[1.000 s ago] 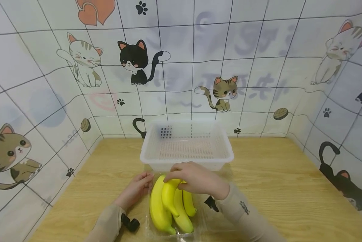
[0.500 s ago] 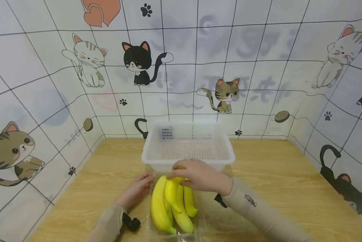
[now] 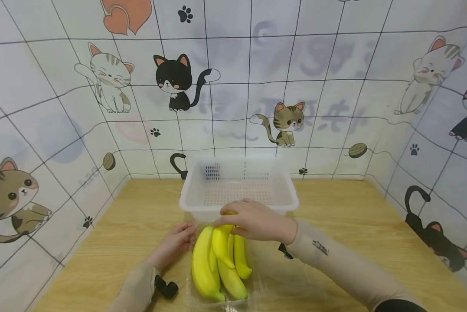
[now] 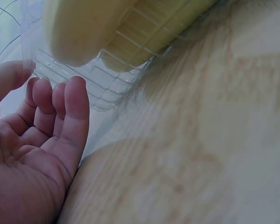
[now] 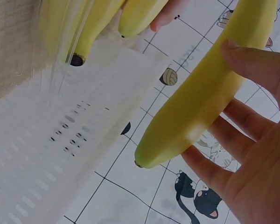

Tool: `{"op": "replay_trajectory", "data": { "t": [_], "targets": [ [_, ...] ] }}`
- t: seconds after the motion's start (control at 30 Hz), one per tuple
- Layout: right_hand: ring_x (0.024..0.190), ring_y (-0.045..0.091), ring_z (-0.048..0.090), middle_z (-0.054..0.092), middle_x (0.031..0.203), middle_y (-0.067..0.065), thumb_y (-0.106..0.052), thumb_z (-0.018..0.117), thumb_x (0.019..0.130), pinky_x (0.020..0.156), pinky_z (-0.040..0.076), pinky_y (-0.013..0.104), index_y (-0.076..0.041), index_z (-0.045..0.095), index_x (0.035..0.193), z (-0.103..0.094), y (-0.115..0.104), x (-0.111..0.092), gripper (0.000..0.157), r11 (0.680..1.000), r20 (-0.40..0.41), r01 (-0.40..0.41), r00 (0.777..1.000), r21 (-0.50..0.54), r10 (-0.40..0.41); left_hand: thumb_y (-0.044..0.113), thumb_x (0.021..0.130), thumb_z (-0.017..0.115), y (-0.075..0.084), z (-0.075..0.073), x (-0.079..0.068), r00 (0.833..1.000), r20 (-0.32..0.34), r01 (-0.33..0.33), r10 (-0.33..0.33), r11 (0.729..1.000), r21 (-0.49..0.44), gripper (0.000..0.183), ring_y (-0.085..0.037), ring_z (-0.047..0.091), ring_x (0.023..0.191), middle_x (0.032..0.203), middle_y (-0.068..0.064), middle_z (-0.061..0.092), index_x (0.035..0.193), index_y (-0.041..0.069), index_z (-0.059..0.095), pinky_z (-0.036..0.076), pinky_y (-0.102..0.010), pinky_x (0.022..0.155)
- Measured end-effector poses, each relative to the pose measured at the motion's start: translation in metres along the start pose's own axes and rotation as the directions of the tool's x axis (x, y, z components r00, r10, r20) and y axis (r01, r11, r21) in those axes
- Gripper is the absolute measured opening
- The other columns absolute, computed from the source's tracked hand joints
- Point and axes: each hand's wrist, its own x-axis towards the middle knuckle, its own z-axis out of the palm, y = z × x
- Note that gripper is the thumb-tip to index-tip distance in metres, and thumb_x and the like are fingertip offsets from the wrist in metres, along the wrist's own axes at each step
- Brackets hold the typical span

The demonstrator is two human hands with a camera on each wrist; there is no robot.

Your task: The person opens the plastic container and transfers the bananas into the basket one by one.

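Shifted slightly toward the back edge of the desk (image 3: pixel 334 234) since the earlier frame, the right hand (image 3: pixel 258 222) grips a banana (image 5: pixel 196 100) above the clear tray (image 4: pixel 95 88) that the left hand (image 3: pixel 175 242) pinches, where a slack hold could drop the fruit against the basket (image 3: pixel 202 209).

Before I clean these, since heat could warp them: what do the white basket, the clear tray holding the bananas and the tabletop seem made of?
White basket: probably moulded plastic, smooth and slightly translucent, pierced with regular slots. Clear tray: likely thin, glossy plastic; see-through, with ribs and bright highlights. Tabletop: wood-look, satin; grain shows, but it could be printed laminate.
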Motion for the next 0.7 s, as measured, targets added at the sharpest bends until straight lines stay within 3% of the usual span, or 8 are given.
{"op": "replay_trajectory", "data": {
  "t": [0.2, 0.43, 0.7],
  "targets": [
    [0.107, 0.020, 0.060, 0.062, 0.121, 0.003, -0.012, 0.076, 0.084, 0.088, 0.049, 0.036, -0.027, 0.063, 0.123, 0.003, 0.008, 0.004, 0.044, 0.999, -0.037, 0.034, 0.999, -0.001, -0.034, 0.027, 0.101, 0.053, -0.002, -0.001, -0.001, 1.000, -0.007, 0.005, -0.005, 1.000, -0.016, 0.018, -0.010, 0.053, 0.071, 0.081, 0.000, 0.054, 0.099, 0.009, 0.054, 0.049, -0.025, 0.066],
    [0.111, 0.019, 0.058, 0.062, 0.121, 0.003, -0.011, 0.074, 0.086, 0.090, 0.048, 0.037, -0.027, 0.063, 0.122, -0.002, 0.020, 0.005, 0.041, 1.000, -0.031, -0.005, 1.000, 0.025, 0.006, 0.024, 0.102, 0.051, 0.000, -0.001, 0.000, 1.000, -0.009, -0.012, 0.012, 1.000, -0.028, 0.014, -0.008, 0.052, 0.068, 0.078, 0.001, 0.053, 0.097, 0.011, 0.054, 0.048, -0.024, 0.063],
    [0.110, 0.019, 0.058, 0.062, 0.121, 0.002, -0.012, 0.074, 0.086, 0.090, 0.048, 0.037, -0.027, 0.062, 0.123, 0.003, 0.031, 0.006, 0.041, 1.000, -0.033, 0.010, 0.999, 0.019, -0.009, 0.023, 0.102, 0.051, -0.003, -0.002, -0.001, 1.000, -0.014, -0.017, 0.016, 0.999, -0.035, 0.013, -0.009, 0.053, 0.068, 0.080, 0.000, 0.053, 0.100, 0.011, 0.055, 0.048, -0.025, 0.064]
  ]
}}
